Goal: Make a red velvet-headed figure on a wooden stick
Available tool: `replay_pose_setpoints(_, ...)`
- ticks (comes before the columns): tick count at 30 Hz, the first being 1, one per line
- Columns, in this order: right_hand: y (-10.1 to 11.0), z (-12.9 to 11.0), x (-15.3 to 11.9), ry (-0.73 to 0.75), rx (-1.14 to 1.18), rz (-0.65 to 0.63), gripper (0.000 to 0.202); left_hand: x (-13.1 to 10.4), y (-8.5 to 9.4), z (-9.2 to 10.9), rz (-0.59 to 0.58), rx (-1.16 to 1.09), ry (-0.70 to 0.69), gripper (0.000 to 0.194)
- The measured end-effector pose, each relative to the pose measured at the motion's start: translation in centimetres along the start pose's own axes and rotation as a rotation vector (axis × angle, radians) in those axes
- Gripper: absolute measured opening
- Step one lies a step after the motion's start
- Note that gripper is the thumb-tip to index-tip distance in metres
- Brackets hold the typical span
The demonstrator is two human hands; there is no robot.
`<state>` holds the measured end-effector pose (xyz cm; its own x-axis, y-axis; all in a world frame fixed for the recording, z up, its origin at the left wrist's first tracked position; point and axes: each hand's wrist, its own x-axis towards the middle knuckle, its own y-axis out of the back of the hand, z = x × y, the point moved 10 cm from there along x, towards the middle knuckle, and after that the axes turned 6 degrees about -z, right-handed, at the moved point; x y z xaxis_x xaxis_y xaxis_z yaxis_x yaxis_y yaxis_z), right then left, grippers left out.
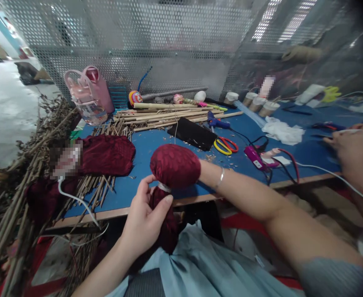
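A dark red textured cloth bulb (pixel 175 166) is in front of me at the table's edge. Below it the cloth narrows at a whitish band (pixel 164 187), and a loose tail (pixel 169 235) hangs toward my lap. My left hand (pixel 147 210) is closed round this narrowed neck, thumb in front near the band. From the right, my right forearm reaches the bulb, with a silver bracelet (pixel 221 176) near the wrist. The cloth hides my right hand and its fingers, so their state does not show. Another dark red cloth piece (pixel 108 154) lies to the left on dry stalks.
On the blue table (pixel 150 142) are yellow-and-red-handled scissors (pixel 226 146), a black cloth (pixel 192 134), a blue glue gun (pixel 217 122) and a purple device (pixel 257 159). Long sticks (pixel 169 115) lie behind. A co-worker's hands (pixel 354 142) are at right; a pink bag (pixel 99 90) stands back left.
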<state>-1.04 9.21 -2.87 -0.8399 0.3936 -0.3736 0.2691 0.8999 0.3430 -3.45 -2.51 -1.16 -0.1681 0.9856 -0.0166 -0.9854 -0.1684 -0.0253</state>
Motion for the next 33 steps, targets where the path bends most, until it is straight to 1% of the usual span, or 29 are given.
replay_pose_setpoints(2, -0.3, 2.1, -0.8, 0.015, 0.064, 0.117, 0.036, 0.6, 2.3, -0.6, 0.141, 0.036, 0.015, 0.040)
replay_pose_setpoints(3, -0.1, 2.8, -1.5, 0.037, 0.107, 0.210, 0.038, 0.9, 3.2, -0.8, 0.197, 0.070, 0.018, 0.038)
replay_pose_setpoints(4, 0.4, 3.1, -2.5, 0.077, 0.147, 0.341, 0.040, 1.2, 3.9, -1.0, 0.232, 0.107, 0.019, 0.035)
replay_pose_setpoints(6, 1.4, 2.9, -5.4, 0.181, 0.179, 0.625, 0.044, 1.9, 4.3, -1.2, 0.249, 0.178, 0.021, 0.030)
replay_pose_setpoints(7, 1.4, 2.3, -6.9, 0.242, 0.150, 0.734, 0.047, 2.1, 4.2, -1.3, 0.244, 0.209, 0.022, 0.029)
replay_pose_setpoints(8, 1.2, 1.4, -8.1, 0.307, 0.083, 0.802, 0.048, 2.3, 3.9, -1.3, 0.235, 0.236, 0.023, 0.029)
replay_pose_setpoints(9, 0.6, 0.1, -9.1, 0.386, -0.008, 0.839, 0.048, 2.5, 3.6, -1.3, 0.225, 0.260, 0.024, 0.029)
replay_pose_setpoints(10, 0.0, -1.3, -9.9, 0.475, -0.119, 0.854, 0.047, 2.6, 3.3, -1.2, 0.214, 0.283, 0.026, 0.029)
replay_pose_setpoints(12, -1.6, -4.1, -11.2, 0.637, -0.392, 0.839, 0.043, 2.6, 2.9, -1.1, 0.194, 0.343, 0.032, 0.030)
replay_pose_setpoints(13, -2.5, -5.2, -11.3, 0.682, -0.553, 0.799, 0.040, 2.6, 2.8, -1.1, 0.190, 0.385, 0.035, 0.030)
replay_pose_setpoints(14, -3.4, -6.1, -11.1, 0.699, -0.721, 0.721, 0.036, 2.5, 2.8, -1.2, 0.186, 0.435, 0.041, 0.030)
replay_pose_setpoints(15, -4.3, -6.7, -10.6, 0.685, -0.887, 0.609, 0.031, 2.5, 2.7, -1.3, 0.178, 0.483, 0.048, 0.030)
replay_pose_setpoints(17, -5.6, -7.1, -9.3, 0.602, -1.158, 0.323, 0.022, 2.4, 2.0, -1.7, 0.125, 0.544, 0.052, 0.030)
replay_pose_setpoints(19, -6.1, -7.6, -8.3, 0.502, -1.308, 0.056, 0.020, 2.3, 0.4, -2.2, 0.020, 0.536, 0.022, 0.026)
replay_pose_setpoints(21, -5.9, -8.6, -7.5, 0.430, -1.361, -0.133, 0.021, 2.1, -1.4, -2.4, -0.083, 0.508, -0.020, 0.016)
replay_pose_setpoints(22, -5.7, -9.1, -7.0, 0.409, -1.365, -0.208, 0.020, 2.0, -2.0, -2.5, -0.104, 0.496, -0.029, 0.013)
replay_pose_setpoints(24, -5.1, -10.0, -5.5, 0.399, -1.318, -0.320, 0.017, 1.7, -2.6, -2.7, -0.109, 0.468, -0.002, 0.015)
replay_pose_setpoints(25, -4.6, -10.4, -4.7, 0.414, -1.265, -0.361, 0.015, 1.6, -2.7, -2.8, -0.107, 0.450, 0.026, 0.019)
replay_pose_setpoints(27, -3.3, -10.6, -3.0, 0.450, -1.103, -0.411, 0.016, 1.2, -2.7, -2.8, -0.112, 0.408, 0.076, 0.031)
replay_pose_setpoints(28, -2.5, -10.5, -2.1, 0.461, -0.999, -0.424, 0.018, 1.1, -2.7, -2.7, -0.121, 0.392, 0.091, 0.033)
replay_pose_setpoints(29, -1.8, -10.1, -1.3, 0.457, -0.883, -0.439, 0.021, 0.9, -2.6, -2.5, -0.125, 0.375, 0.097, 0.033)
replay_pose_setpoints(31, -0.6, -8.5, 0.1, 0.400, -0.619, -0.480, 0.025, 0.6, -2.4, -1.9, -0.123, 0.332, 0.095, 0.030)
replay_pose_setpoints(33, -0.3, -6.4, 0.9, 0.298, -0.341, -0.525, 0.026, 0.4, -2.4, -1.5, -0.133, 0.277, 0.098, 0.028)
